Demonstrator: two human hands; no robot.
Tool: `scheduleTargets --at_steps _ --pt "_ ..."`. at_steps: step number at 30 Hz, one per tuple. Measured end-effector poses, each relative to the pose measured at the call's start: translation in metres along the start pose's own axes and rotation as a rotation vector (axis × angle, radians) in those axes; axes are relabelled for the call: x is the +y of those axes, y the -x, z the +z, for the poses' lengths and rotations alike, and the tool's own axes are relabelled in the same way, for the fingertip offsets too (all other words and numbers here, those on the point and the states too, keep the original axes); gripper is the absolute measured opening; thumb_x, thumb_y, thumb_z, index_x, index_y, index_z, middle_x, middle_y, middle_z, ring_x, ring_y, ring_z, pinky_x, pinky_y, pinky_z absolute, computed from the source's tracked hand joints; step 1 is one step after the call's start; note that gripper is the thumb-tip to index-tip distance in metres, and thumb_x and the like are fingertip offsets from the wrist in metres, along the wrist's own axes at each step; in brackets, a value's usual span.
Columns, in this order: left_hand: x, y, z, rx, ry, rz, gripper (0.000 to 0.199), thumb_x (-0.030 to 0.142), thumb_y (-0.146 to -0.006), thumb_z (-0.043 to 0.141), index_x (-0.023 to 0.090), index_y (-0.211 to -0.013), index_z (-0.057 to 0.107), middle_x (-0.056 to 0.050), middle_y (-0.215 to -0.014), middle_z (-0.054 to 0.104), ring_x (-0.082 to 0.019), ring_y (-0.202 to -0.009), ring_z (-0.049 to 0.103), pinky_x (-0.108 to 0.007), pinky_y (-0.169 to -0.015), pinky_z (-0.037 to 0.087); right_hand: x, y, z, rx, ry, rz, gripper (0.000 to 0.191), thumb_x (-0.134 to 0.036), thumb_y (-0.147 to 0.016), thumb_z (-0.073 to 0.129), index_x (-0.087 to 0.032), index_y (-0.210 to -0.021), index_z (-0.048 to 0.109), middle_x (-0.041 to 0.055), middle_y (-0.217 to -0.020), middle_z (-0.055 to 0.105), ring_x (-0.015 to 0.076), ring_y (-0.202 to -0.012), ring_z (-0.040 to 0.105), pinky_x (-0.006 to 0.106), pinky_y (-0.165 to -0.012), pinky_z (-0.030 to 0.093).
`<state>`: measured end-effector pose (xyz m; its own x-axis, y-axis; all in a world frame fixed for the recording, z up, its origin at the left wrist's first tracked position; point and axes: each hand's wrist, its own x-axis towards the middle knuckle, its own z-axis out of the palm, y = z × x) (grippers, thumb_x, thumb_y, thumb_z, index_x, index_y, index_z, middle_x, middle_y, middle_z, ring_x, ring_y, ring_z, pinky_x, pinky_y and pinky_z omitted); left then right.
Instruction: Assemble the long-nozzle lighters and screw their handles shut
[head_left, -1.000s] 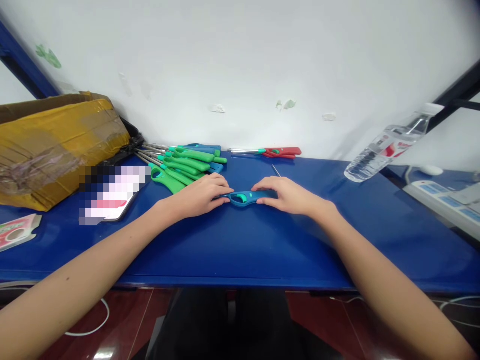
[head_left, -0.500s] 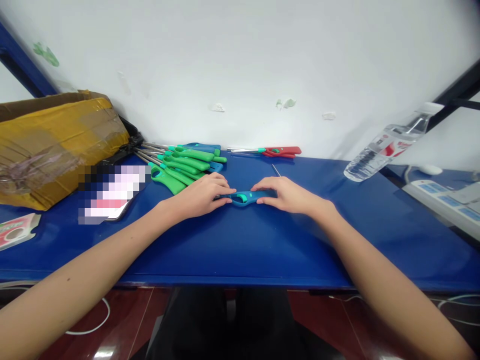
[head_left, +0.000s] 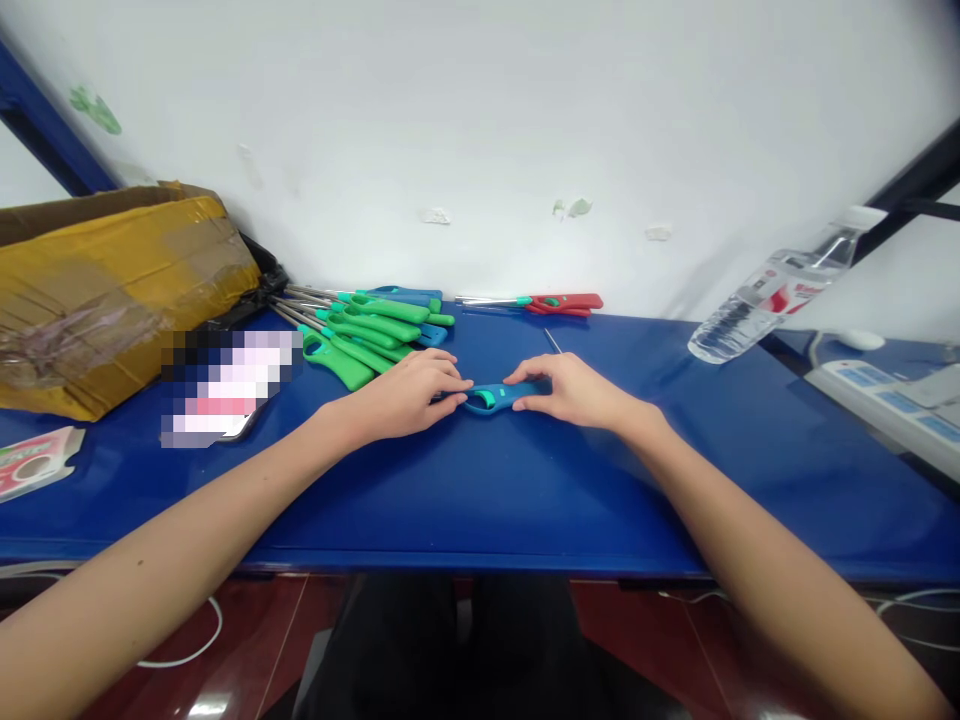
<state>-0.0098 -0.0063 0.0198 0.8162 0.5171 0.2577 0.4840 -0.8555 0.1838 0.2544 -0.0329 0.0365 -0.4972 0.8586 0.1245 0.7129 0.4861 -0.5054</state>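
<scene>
A blue long-neck lighter (head_left: 504, 393) with a green trigger lies level between my hands, low over the table. The thumb and fingers of my left hand (head_left: 420, 393) pinch its nozzle end, and that hand covers most of the nozzle. My right hand (head_left: 566, 391) grips the handle's other end between thumb and fingers. Just behind my right hand, a thin metal rod (head_left: 552, 341) lies on the table, its near part hidden by the hand. A pile of green lighters (head_left: 375, 330), with some blue ones among them, is beyond my left hand.
Red lighters (head_left: 566, 303) lie by the wall. A taped cardboard box (head_left: 127, 300) stands at the left, with a blurred-out phone (head_left: 238, 390) and a printed card piece (head_left: 37, 462) nearer. A clear water bottle (head_left: 780, 290) leans at the right, near a white device (head_left: 892, 400).
The lighter and both hands have shifted very slightly. Both hands keep their hold on it, and the things around them lie as before.
</scene>
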Motion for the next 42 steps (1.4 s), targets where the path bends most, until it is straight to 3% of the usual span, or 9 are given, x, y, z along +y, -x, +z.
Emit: scheduleTargets --at_steps 3,6,13,17,24,28,33,42 --pt "-0.001 -0.004 0.007 0.096 0.063 -0.075 0.022 0.03 -0.093 0.06 0.019 -0.105 0.075 -0.008 -0.1 0.074 -0.027 -0.109 0.063 -0.038 -0.094 0.049 0.001 0.0 0.0 -0.006 -0.063 -0.007 0.026 -0.03 -0.077 0.076 -0.021 -0.101 0.073 0.005 -0.102 0.075 0.0229 -0.093 0.069 0.036 -0.084 0.053" --pt "0.001 -0.007 0.007 0.098 0.146 -0.152 0.024 0.036 -0.088 0.068 0.018 -0.103 0.074 -0.006 -0.095 0.073 -0.022 -0.092 0.066 -0.032 -0.083 0.05 0.001 0.001 -0.002 -0.008 -0.103 -0.022 0.025 -0.031 -0.074 0.078 -0.021 -0.097 0.071 0.0034 -0.099 0.074 0.0214 -0.091 0.068 0.034 -0.083 0.052" --pt "0.013 -0.003 -0.005 0.023 0.132 -0.073 0.022 0.037 -0.092 0.062 0.021 -0.103 0.073 -0.006 -0.096 0.067 -0.019 -0.085 0.063 -0.029 -0.074 0.047 -0.006 0.002 -0.004 0.08 0.03 -0.115 0.025 -0.021 -0.071 0.079 -0.021 -0.095 0.073 0.0035 -0.093 0.073 0.0198 -0.082 0.065 0.032 -0.074 0.049" --pt "0.019 -0.001 -0.005 0.087 0.034 -0.063 0.02 0.032 -0.096 0.056 0.021 -0.103 0.072 -0.005 -0.103 0.067 -0.019 -0.088 0.064 -0.029 -0.076 0.048 -0.005 0.003 0.0 0.134 0.122 -0.16 0.013 -0.019 -0.076 0.075 -0.022 -0.089 0.074 0.0033 -0.091 0.071 0.018 -0.077 0.063 0.031 -0.071 0.046" --pt "0.022 -0.001 0.004 0.21 -0.142 -0.083 0.022 0.031 -0.099 0.052 0.022 -0.104 0.071 -0.003 -0.085 0.073 -0.021 -0.085 0.069 -0.033 -0.085 0.052 -0.004 0.004 0.001 0.264 0.175 -0.193 0.011 -0.019 -0.077 0.075 -0.021 -0.087 0.072 0.0033 -0.09 0.069 0.0192 -0.08 0.062 0.031 -0.071 0.045" --pt "0.02 0.0 0.007 0.282 -0.206 -0.022 0.023 0.031 -0.1 0.049 0.023 -0.108 0.069 -0.001 -0.09 0.075 -0.018 -0.084 0.07 -0.035 -0.098 0.05 -0.008 0.005 -0.004 0.227 0.204 -0.176 0.015 -0.027 -0.082 0.074 -0.02 -0.095 0.072 0.0056 -0.093 0.069 0.0209 -0.082 0.062 0.032 -0.072 0.047" --pt "0.018 0.001 0.003 0.345 -0.243 -0.004 0.025 0.033 -0.101 0.047 0.024 -0.108 0.069 -0.001 -0.094 0.076 -0.017 -0.081 0.07 -0.033 -0.095 0.051 -0.007 0.007 -0.009 0.198 0.132 -0.272 0.024 -0.037 -0.093 0.062 -0.022 -0.107 0.073 0.007 -0.107 0.073 0.0225 -0.094 0.067 0.035 -0.086 0.05" --pt "0.018 -0.002 0.005 0.255 -0.277 -0.025 0.029 0.035 -0.101 0.048 0.018 -0.117 0.065 -0.008 -0.109 0.074 -0.021 -0.094 0.07 -0.031 -0.082 0.052 -0.011 0.005 0.008 0.238 0.354 -0.298 0.032 -0.047 -0.096 0.053 -0.025 -0.105 0.074 0.005 -0.097 0.077 0.0221 -0.084 0.068 0.035 -0.082 0.049"
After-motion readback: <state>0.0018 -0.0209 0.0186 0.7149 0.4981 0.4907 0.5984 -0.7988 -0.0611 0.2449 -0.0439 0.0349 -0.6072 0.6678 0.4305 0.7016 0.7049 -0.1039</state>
